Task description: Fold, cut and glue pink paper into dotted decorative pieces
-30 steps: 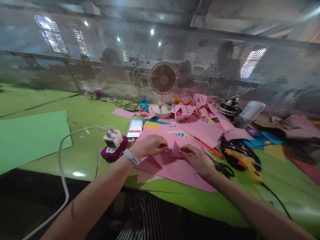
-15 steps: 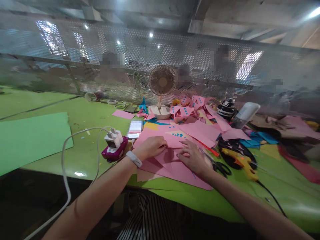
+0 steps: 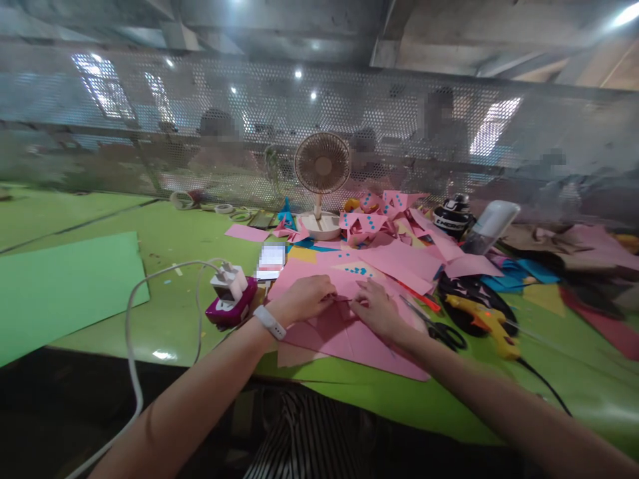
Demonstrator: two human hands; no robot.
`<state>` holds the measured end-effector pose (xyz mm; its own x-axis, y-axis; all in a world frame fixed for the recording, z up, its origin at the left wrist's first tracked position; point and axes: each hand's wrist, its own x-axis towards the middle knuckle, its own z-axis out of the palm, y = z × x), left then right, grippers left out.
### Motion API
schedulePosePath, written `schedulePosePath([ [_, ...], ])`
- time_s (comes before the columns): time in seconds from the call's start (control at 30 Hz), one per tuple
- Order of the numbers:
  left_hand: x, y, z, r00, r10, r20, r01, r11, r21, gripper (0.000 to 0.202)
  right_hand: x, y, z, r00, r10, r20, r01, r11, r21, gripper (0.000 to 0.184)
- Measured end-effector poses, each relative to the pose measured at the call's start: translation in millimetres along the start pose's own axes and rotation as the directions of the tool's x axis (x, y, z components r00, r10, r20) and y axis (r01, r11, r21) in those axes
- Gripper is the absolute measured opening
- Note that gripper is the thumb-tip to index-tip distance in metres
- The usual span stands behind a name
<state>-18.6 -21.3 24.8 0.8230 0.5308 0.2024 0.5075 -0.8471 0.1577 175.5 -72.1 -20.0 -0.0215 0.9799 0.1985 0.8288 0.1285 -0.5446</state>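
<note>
Pink paper (image 3: 344,339) lies in folded, overlapping sheets at the table's front edge, under both my hands. My left hand (image 3: 312,297), with a white band at the wrist, is closed with its fingertips pinching the pink paper. Just to the right, my right hand (image 3: 377,309) has thumb and fingers drawn together on the same paper, close to the left fingertips. A thin dark crease or edge runs between the two hands. Small blue dots (image 3: 359,271) lie on paper beyond the hands. Black-handled scissors (image 3: 446,334) rest right of my right hand.
A yellow glue gun (image 3: 489,322) lies at the right on a black pad. Left of the hands are a phone (image 3: 271,261) and a purple power strip (image 3: 232,306) with a white cable. Behind stand a small fan (image 3: 323,163), pink folded shapes (image 3: 367,223) and a black-topped bottle (image 3: 453,216).
My right hand has moved slightly left, closer to my left hand, and its fingers have drawn in on the pink paper. The left hand has stayed nearly in place.
</note>
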Motion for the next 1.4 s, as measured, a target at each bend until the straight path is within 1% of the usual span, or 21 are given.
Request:
schedulePosePath([
  [0.17,-1.6,6.4,-5.6,0.998,0.005,0.068,-0.006,1.0,0.012,0.016,-6.7,-7.2,-1.9,0.999,0.034,-0.04,-0.034,0.999,-0.009,0.016],
  [0.23,-6.1,12.9,-5.8,0.999,-0.001,0.047,-0.001,0.999,0.043,0.019,-7.8,-7.8,-2.4,0.998,0.027,-0.049,-0.027,0.999,-0.016,0.016],
  [0.33,-21.2,25.6,-1.6,0.999,-0.02,-0.051,0.024,0.995,0.093,0.032,-7.7,-8.0,-2.4,0.998,0.026,-0.049,-0.027,0.999,-0.021,0.017],
  [0.37,-28.0,29.7,0.9,0.999,-0.022,-0.045,0.026,0.995,0.092,0.042,-7.4,-8.0,-2.1,0.999,0.03,-0.042,-0.03,0.999,-0.02,0.017],
  [0.43,-41.3,36.1,6.2,1.0,-0.025,0.015,0.024,0.997,0.076,0.061,-6.5,-7.4,-0.8,0.999,0.034,-0.028,-0.035,0.999,-0.015,0.017],
  [0.47,-46.9,38.4,8.7,0.998,-0.024,0.051,0.02,0.998,0.066,0.065,-6.0,-6.9,0.1,0.999,0.039,-0.028,-0.039,0.999,-0.013,0.017],
  [0.53,-54.3,41.1,12.3,0.996,-0.015,0.089,0.011,0.999,0.045,0.071,-4.9,-5.6,2.3,0.999,0.043,-0.033,-0.043,0.999,-0.014,0.017],
  [0.63,-56.2,42.4,14.9,0.992,-0.036,0.121,0.033,0.999,0.029,0.077,-3.9,-3.8,4.9,0.998,0.031,-0.056,-0.033,0.999,-0.026,0.016],
  [0.73,-53.9,42.2,16.9,0.99,-0.07,0.125,0.067,0.997,0.03,0.078,-4.2,-4.1,4.7,0.999,0.017,-0.051,-0.019,0.999,-0.037,0.014],
  [0.87,-53.9,42.3,19.7,0.992,-0.063,0.11,0.057,0.996,0.062,0.075,-5.5,-7.8,1.4,0.999,0.03,-0.03,-0.032,0.998,-0.051,0.016],
  [1.07,-54.6,43.4,18.9,0.988,-0.079,0.136,0.069,0.994,0.079,0.074,-6.3,-9.1,0.8,0.999,0.034,-0.029,-0.036,0.997,-0.063,0.019],
  [1.4,-54.4,41.6,19.1,0.988,-0.087,0.127,0.073,0.991,0.112,0.07,-5.5,-8.0,4.6,0.998,-0.043,-0.05,0.034,0.986,-0.162,0.017],
])
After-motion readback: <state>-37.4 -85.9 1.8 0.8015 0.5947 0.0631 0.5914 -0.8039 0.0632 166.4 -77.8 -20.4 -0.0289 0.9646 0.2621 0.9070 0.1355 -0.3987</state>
